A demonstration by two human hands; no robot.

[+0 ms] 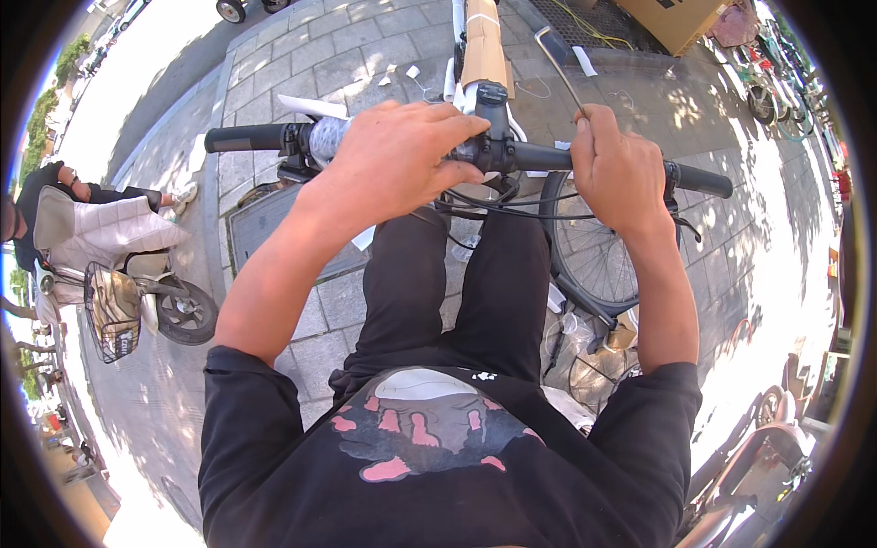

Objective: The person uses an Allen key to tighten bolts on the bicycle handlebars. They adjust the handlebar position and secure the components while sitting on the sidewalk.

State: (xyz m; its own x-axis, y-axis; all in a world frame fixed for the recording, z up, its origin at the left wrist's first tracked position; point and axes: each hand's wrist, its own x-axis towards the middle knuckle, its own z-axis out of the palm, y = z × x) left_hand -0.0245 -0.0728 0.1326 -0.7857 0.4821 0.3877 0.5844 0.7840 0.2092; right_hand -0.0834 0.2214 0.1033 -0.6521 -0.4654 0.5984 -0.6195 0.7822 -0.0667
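Observation:
A black bicycle handlebar (541,157) crosses in front of me, with a dark stem (493,111) at its middle. My left hand (388,151) is closed over the bar left of the stem, thumb and forefinger beside the clamp. Clear wrap (326,140) covers the bar beside that hand. My right hand (619,173) is closed over the bar's right part and pinches the lower end of a thin bent rod (559,66); its exact kind is unclear. Black grips (245,138) end the bar. Black cables (525,212) loop below the stem.
Brown cardboard (481,46) wraps a bicycle part ahead. A spoked wheel (598,260) stands right of my legs. A large carton (671,23) lies far right. At left, a person (68,187) is beside a scooter (178,306) with a basket. Paved ground (329,55) carries packing scraps.

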